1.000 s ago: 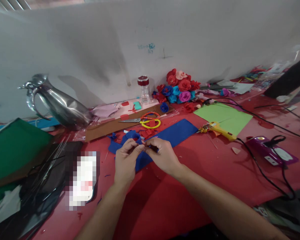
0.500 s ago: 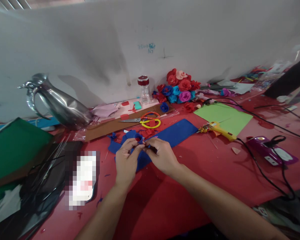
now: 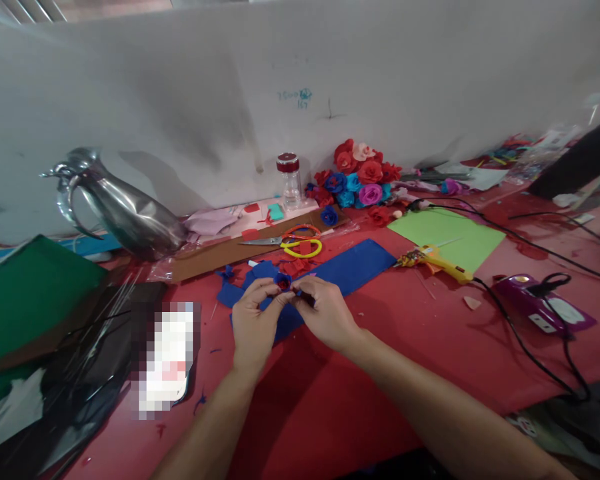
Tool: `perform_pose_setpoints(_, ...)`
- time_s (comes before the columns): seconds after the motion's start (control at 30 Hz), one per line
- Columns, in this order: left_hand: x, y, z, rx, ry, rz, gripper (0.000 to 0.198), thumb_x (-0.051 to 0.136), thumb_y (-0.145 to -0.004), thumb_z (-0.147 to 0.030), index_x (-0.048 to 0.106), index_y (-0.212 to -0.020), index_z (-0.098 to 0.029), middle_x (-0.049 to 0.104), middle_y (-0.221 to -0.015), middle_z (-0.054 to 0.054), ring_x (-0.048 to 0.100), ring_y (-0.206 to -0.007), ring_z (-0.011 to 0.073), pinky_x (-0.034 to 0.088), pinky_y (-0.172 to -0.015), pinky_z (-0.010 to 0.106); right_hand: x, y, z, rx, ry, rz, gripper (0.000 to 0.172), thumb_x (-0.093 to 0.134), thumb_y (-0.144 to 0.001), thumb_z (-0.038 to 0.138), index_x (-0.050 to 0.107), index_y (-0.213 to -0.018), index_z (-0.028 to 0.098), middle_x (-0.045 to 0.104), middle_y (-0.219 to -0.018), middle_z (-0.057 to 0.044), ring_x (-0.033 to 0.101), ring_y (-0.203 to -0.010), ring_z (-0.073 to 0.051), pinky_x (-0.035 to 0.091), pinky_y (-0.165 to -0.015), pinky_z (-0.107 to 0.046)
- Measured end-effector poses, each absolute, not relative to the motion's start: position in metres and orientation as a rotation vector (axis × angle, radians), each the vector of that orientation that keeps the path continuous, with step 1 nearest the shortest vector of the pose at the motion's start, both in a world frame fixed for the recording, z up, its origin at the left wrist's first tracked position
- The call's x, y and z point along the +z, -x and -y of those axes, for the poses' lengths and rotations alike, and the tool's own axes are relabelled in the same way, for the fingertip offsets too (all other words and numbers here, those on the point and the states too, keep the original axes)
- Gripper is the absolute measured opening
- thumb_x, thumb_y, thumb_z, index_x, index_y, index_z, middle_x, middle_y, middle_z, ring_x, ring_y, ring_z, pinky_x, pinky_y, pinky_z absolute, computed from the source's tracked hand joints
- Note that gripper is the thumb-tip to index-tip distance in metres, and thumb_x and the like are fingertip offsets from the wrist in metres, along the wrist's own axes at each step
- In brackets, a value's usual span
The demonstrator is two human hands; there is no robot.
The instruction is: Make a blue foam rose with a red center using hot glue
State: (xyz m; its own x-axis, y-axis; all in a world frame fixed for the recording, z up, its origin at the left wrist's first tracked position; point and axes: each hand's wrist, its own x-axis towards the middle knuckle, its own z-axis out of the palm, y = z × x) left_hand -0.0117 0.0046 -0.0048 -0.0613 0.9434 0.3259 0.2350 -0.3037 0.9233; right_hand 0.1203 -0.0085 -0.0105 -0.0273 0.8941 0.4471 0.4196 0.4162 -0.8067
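Observation:
Between my fingertips is a small blue paper flower (image 3: 283, 281) with a red centre. My left hand (image 3: 256, 313) pinches it from the left. On its right side, my right hand (image 3: 325, 308) is closed with thumb and fingers pressed on the flower's edge. Beneath and behind my hands lies a long strip of blue paper (image 3: 357, 265) on the red table. Cut blue pieces (image 3: 230, 293) and red scraps (image 3: 294, 267) are scattered just beyond. Yellow and orange handled scissors (image 3: 300, 248) rest behind them on a brown strip (image 3: 205, 261).
A yellow hot glue gun (image 3: 445, 263) lies right, partly over green paper (image 3: 445, 230), its black cord running to a purple power strip (image 3: 545, 307). At the back stand a steel jug (image 3: 125, 207), a glass jar (image 3: 291, 187) and paper roses (image 3: 363, 173). A blurred phone (image 3: 167, 360) lies left.
The small blue flower has turned in my fingers, so its opening and red centre now face me more. Both hands stay in nearly the same place.

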Motion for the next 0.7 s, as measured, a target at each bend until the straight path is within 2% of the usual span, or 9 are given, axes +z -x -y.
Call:
perform_pose_setpoints(0.23,-0.002,0.011,-0.004,1.455,-1.599,-1.276,0.010,0.070,-0.067,-0.028,0.065,-0.061,-0.022,0.066,-0.079,0.001,0.061,-0.076,0.0166,0.049,-0.076,0.030,-0.012,-0.118,0.009,0.571,1.102,1.590,0.017,0.050,-0.075,0.007,0.062,-0.077,0.018,0.067,-0.082,-0.007,0.063,-0.077,-0.018,0.050,-0.071,-0.028)
perform_pose_setpoints(0.4,0.003,0.011,-0.003,1.482,-1.613,-1.346,0.012,0.071,-0.067,-0.030,0.065,-0.062,-0.021,0.067,-0.076,0.001,0.061,-0.072,0.0157,0.050,-0.071,0.030,-0.006,-0.118,0.012,0.632,1.101,1.497,0.030,0.047,-0.068,0.005,0.060,-0.090,0.019,0.065,-0.088,-0.004,0.057,-0.063,-0.012,0.048,-0.062,-0.025)
perform_pose_setpoints(0.7,-0.003,0.011,-0.004,1.450,-1.484,-1.317,0.014,0.071,-0.066,-0.032,0.065,-0.064,-0.020,0.065,-0.072,0.001,0.055,-0.066,0.0142,0.047,-0.063,0.026,0.007,-0.119,0.018,0.733,1.084,1.412,0.011,0.051,-0.075,0.015,0.058,-0.083,0.019,0.062,-0.076,-0.002,0.052,-0.059,-0.011,0.042,-0.055,-0.023)
